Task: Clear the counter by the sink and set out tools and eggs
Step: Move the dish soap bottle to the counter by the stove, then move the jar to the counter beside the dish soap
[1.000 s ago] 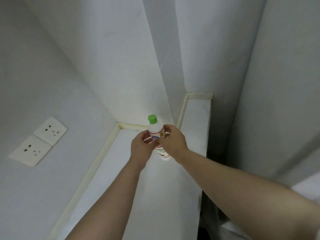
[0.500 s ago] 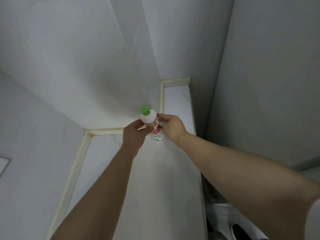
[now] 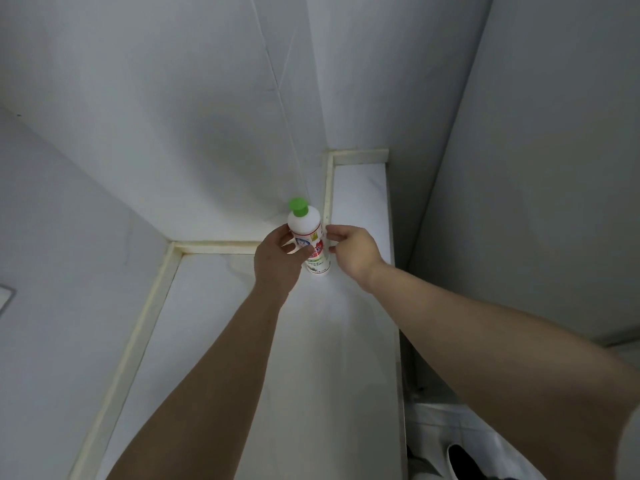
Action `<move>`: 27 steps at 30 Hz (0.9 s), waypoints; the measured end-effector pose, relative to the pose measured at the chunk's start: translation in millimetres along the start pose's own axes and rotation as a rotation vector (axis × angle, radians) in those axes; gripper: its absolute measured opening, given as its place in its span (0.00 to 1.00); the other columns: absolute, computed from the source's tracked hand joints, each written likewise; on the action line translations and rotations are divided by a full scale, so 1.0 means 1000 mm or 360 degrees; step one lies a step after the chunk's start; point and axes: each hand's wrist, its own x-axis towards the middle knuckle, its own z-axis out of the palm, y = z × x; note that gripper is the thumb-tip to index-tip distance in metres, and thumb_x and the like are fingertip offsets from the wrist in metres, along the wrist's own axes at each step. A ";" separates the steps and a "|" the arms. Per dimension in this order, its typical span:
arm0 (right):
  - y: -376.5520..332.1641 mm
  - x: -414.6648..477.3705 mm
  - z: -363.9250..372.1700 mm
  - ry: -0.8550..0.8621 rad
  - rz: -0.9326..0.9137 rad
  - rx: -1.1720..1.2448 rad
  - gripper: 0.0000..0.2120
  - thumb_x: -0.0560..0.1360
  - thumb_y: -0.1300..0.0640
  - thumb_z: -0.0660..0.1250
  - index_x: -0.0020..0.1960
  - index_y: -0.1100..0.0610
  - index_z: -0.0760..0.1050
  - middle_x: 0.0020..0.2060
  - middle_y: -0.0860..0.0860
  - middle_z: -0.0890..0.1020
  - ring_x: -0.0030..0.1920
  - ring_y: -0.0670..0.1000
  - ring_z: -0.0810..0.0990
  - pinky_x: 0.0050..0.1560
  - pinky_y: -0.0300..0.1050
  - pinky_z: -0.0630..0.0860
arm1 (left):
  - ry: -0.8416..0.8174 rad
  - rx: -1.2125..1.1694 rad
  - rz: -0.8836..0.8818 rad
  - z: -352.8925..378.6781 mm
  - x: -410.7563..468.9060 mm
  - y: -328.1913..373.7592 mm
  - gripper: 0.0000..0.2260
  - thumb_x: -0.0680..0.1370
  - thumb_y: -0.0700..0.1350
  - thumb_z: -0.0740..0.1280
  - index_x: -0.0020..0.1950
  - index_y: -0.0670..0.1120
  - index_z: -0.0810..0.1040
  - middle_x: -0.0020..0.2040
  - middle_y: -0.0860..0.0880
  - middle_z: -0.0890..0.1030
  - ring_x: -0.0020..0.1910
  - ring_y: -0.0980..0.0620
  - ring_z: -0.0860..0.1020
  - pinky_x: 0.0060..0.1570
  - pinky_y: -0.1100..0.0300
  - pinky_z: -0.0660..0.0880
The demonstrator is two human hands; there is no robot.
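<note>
A white bottle [image 3: 304, 220] with a green cap and a red-and-green label stands on the white counter [image 3: 277, 375], close to the inner wall corner. My left hand [image 3: 277, 261] grips it from the left, thumb across the label. My right hand [image 3: 356, 252] is at its right side, with curled fingertips on the bottle's edge. The base of the bottle rests on the counter. No tools or eggs are in view.
White walls close in the counter at the left and back. A narrow strip of counter [image 3: 360, 188] runs on behind the bottle. The counter's front edge [image 3: 398, 341] drops off at the right. A wall socket plate [image 3: 5, 299] shows at far left, a dark shoe [image 3: 464, 462] below.
The view has swung right and the sockets have slid out of frame. The bottle has moved toward the wall corner, and my right hand now covers less of it.
</note>
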 end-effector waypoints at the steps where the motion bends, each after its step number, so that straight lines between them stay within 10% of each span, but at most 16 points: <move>1: 0.001 -0.003 0.000 0.0001 0.0006 -0.0023 0.23 0.78 0.69 0.58 0.73 0.60 0.70 0.69 0.55 0.76 0.68 0.56 0.75 0.71 0.52 0.70 | 0.0026 -0.0028 -0.0035 -0.001 -0.005 0.001 0.28 0.71 0.37 0.77 0.70 0.45 0.75 0.59 0.52 0.80 0.54 0.53 0.81 0.57 0.57 0.77; 14: -0.019 -0.112 -0.014 0.0345 -0.0370 0.0271 0.18 0.83 0.55 0.61 0.72 0.55 0.70 0.63 0.46 0.78 0.62 0.44 0.76 0.59 0.34 0.69 | 0.0550 -0.0675 -0.0202 -0.023 -0.135 0.040 0.09 0.78 0.44 0.71 0.58 0.48 0.78 0.54 0.47 0.82 0.51 0.49 0.83 0.54 0.53 0.81; 19: -0.037 -0.185 -0.021 0.0086 -0.0482 0.0448 0.18 0.84 0.52 0.58 0.73 0.51 0.69 0.61 0.41 0.75 0.63 0.44 0.74 0.64 0.36 0.70 | 0.0827 -0.0700 -0.0120 -0.042 -0.223 0.060 0.07 0.81 0.44 0.66 0.58 0.48 0.80 0.54 0.50 0.83 0.53 0.52 0.83 0.54 0.56 0.80; 23: -0.028 -0.241 -0.034 -0.0254 -0.0613 0.0428 0.18 0.84 0.51 0.58 0.73 0.50 0.69 0.61 0.38 0.74 0.53 0.33 0.74 0.48 0.19 0.65 | 0.1109 -0.0782 -0.0081 -0.042 -0.303 0.074 0.08 0.83 0.43 0.63 0.59 0.46 0.80 0.52 0.51 0.84 0.53 0.53 0.83 0.54 0.56 0.80; 27: 0.001 -0.292 -0.048 -0.0561 -0.0690 0.0402 0.17 0.82 0.51 0.61 0.70 0.51 0.72 0.64 0.40 0.78 0.60 0.36 0.76 0.59 0.27 0.69 | 0.1393 -0.0837 -0.0103 -0.024 -0.390 0.074 0.08 0.83 0.43 0.62 0.58 0.46 0.81 0.52 0.50 0.85 0.53 0.52 0.83 0.54 0.57 0.80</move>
